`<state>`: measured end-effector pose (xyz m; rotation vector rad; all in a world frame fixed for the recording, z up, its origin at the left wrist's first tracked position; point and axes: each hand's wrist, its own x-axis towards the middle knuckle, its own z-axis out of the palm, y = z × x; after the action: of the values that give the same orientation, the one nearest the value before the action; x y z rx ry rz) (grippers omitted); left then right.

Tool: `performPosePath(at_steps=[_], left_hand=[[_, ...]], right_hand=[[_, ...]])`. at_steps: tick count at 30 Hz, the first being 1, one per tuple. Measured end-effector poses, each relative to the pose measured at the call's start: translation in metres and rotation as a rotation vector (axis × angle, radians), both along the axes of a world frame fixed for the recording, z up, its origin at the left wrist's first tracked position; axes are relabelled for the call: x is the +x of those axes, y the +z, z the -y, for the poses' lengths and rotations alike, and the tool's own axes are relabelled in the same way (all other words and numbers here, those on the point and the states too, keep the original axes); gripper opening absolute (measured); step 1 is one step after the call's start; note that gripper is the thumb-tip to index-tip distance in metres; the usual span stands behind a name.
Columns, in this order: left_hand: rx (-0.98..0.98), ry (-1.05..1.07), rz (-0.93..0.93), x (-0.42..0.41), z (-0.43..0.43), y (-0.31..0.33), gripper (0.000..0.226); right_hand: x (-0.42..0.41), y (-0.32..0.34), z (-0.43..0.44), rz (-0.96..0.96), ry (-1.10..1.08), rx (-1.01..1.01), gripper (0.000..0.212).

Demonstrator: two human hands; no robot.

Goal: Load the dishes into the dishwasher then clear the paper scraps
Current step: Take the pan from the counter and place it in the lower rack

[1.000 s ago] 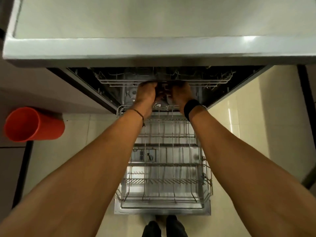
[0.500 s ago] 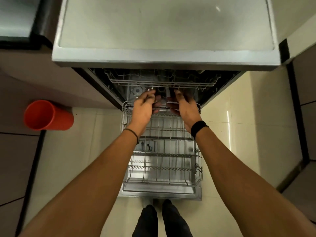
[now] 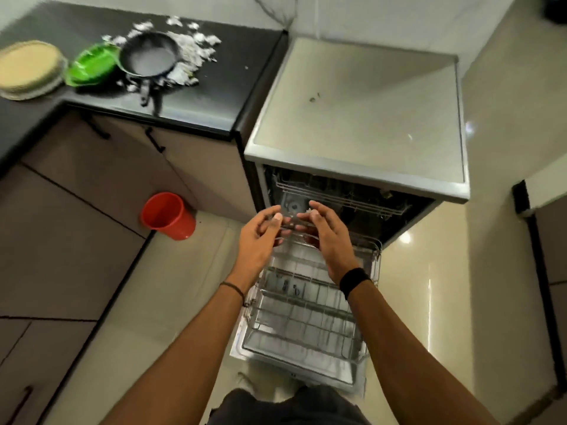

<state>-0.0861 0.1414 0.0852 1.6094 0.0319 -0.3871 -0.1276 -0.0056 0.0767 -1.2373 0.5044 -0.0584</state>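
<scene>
On the black counter [image 3: 214, 96], pan [image 3: 148, 56] and paper scraps [image 3: 191, 49] lie well apart from the left hand [image 3: 260, 239] and right hand [image 3: 329, 237], both loosely open, empty, above the dishwasher rack [image 3: 306, 317].

On the right, dishwasher [image 3: 352, 118] with lower rack [image 3: 306, 317] drawn out before it. On the left, counter [image 3: 214, 96] bearing, left to right, plates [image 3: 29, 69], dish [image 3: 89, 67], pan [image 3: 148, 58] among paper scraps [image 3: 196, 53]. On floor [image 3: 445, 302] left of dishwasher, bucket [image 3: 168, 216].

Open space over lower rack [image 3: 306, 315]; upper rack [image 3: 340, 199] behind
</scene>
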Motion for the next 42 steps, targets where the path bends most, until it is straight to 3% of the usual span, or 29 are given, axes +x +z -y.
performPosePath(at_steps=[7, 16, 21, 31, 42], left_hand=[[-0.082, 0.17, 0.119, 0.019, -0.131, 0.038, 0.029], [-0.004, 0.309, 0.214, 0.04, -0.339, 0.052, 0.029], [0.039, 0.361, 0.256, 0.047, -0.417, 0.05, 0.032], [0.031, 0.36, 0.272, 0.09, -0.45, 0.04, 0.046], [0.021, 0.246, 0.205, 0.244, -0.433, 0.03, 0.028]], right_hand=[[0.042, 0.037, -0.126, 0.103, 0.181, -0.131, 0.03], [0.079, 0.049, -0.334, 0.168, 0.361, -0.182, 0.032], [0.092, 0.051, -0.401, 0.195, 0.41, -0.194, 0.032], [0.138, 0.043, -0.431, 0.183, 0.398, -0.222, 0.031], [0.272, 0.029, -0.416, 0.168, 0.216, -0.144, 0.029]])
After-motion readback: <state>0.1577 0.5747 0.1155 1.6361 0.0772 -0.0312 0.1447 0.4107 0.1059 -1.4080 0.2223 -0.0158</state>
